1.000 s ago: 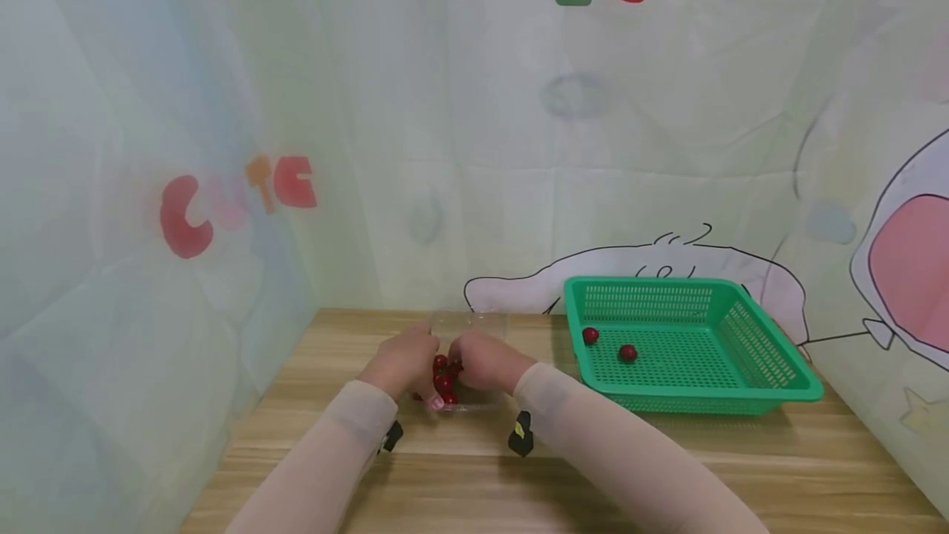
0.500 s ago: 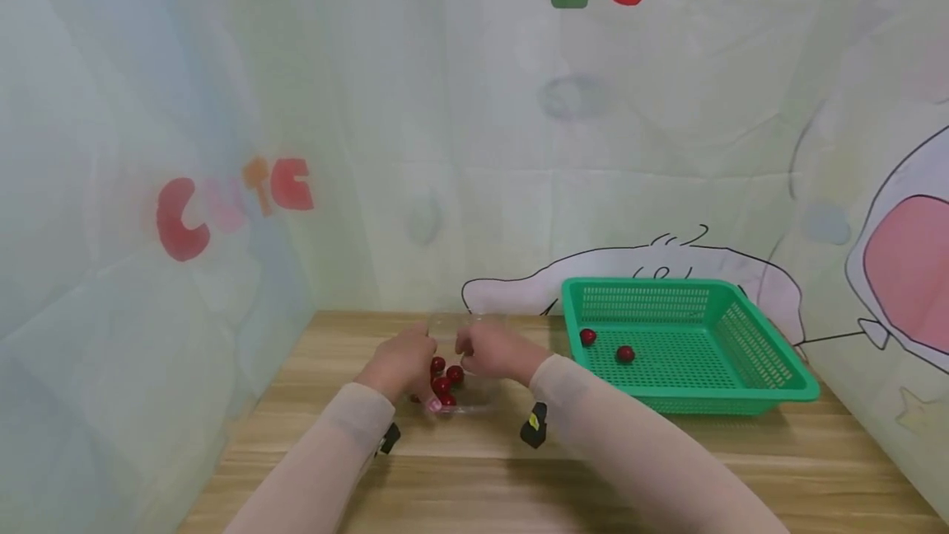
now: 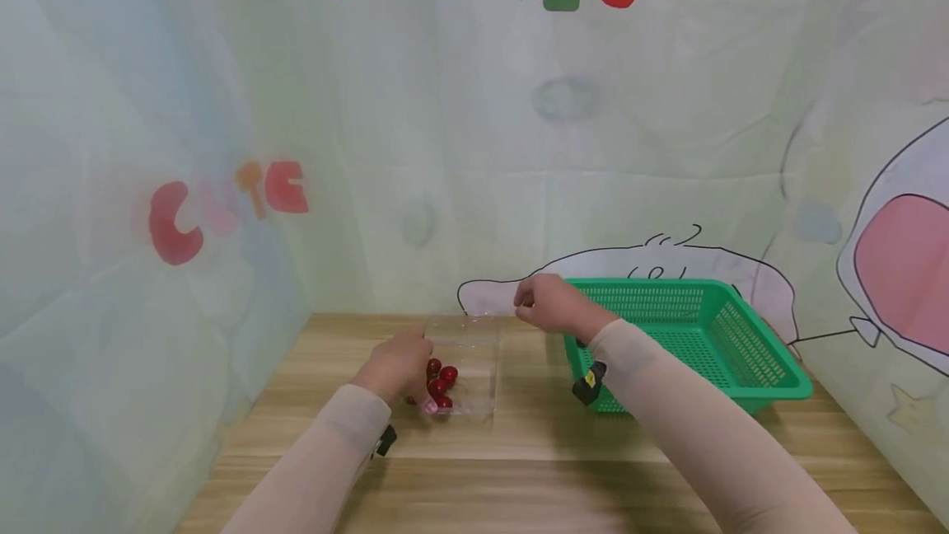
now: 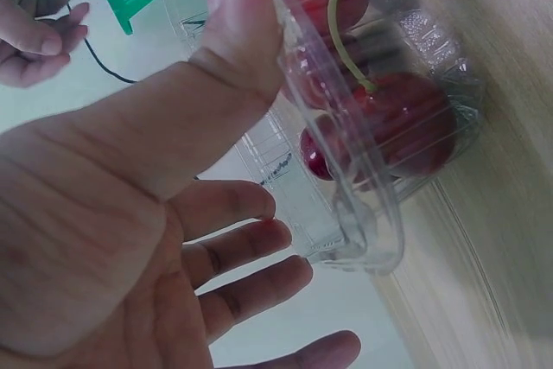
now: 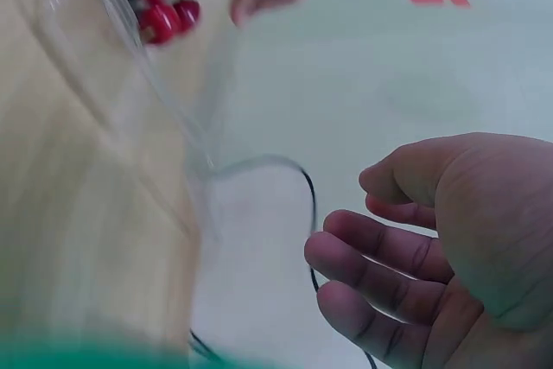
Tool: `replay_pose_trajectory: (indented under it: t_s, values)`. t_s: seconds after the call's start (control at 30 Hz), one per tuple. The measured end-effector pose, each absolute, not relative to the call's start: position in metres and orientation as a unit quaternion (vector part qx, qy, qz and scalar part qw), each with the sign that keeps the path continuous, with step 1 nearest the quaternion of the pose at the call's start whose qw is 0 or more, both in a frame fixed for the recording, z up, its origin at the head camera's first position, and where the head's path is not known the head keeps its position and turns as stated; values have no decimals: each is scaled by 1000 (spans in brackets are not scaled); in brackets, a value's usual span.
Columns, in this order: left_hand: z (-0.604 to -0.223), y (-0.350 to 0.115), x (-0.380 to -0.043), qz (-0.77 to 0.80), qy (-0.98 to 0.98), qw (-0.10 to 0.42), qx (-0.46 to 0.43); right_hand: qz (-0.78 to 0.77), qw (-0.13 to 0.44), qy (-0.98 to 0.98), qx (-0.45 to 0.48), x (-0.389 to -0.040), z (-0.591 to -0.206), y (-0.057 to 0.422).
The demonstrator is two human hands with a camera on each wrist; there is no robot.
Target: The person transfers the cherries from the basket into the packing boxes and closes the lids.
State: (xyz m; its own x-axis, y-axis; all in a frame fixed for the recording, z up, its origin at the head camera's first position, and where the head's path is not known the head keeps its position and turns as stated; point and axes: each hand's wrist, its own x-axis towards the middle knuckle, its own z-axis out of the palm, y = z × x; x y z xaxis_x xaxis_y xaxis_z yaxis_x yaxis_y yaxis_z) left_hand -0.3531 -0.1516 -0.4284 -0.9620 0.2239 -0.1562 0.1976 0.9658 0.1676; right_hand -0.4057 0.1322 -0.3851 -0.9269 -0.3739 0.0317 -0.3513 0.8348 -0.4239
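Observation:
A clear plastic box [image 3: 476, 344] lies on the wooden table with several red cherries [image 3: 439, 381] at its near left end. My left hand [image 3: 396, 365] rests against the box's left side. In the left wrist view its thumb presses on the box rim [image 4: 363, 239] over the cherries [image 4: 402, 118], and its fingers are spread and nearly straight. My right hand [image 3: 544, 303] hovers above the table between the box and the green basket [image 3: 667, 285]. Its fingers [image 5: 371, 252] are curled, with the tips drawn together. Whether they pinch anything is hidden.
The green mesh basket sits at the right rear of the table; my right forearm covers part of its floor. Printed cloth walls close in the back, left and right. Bare wood [image 3: 519, 468] lies in front of the box.
My right hand has lifted out of the box and moved up and right toward the basket. The left hand stays on the box. The basket's two cherries are now behind my arm.

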Motion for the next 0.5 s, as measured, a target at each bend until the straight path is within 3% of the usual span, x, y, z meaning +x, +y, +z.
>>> replay_pose_trajectory:
  t_s: [0.23,0.5]
  values:
    - [-426,-153,-352,67,987,89,112,-222,2,966,-134,-418,-372,186]
    - [-425,-153,-352,70,988,85,112,-208,37,972,-105,-431,-384,248]
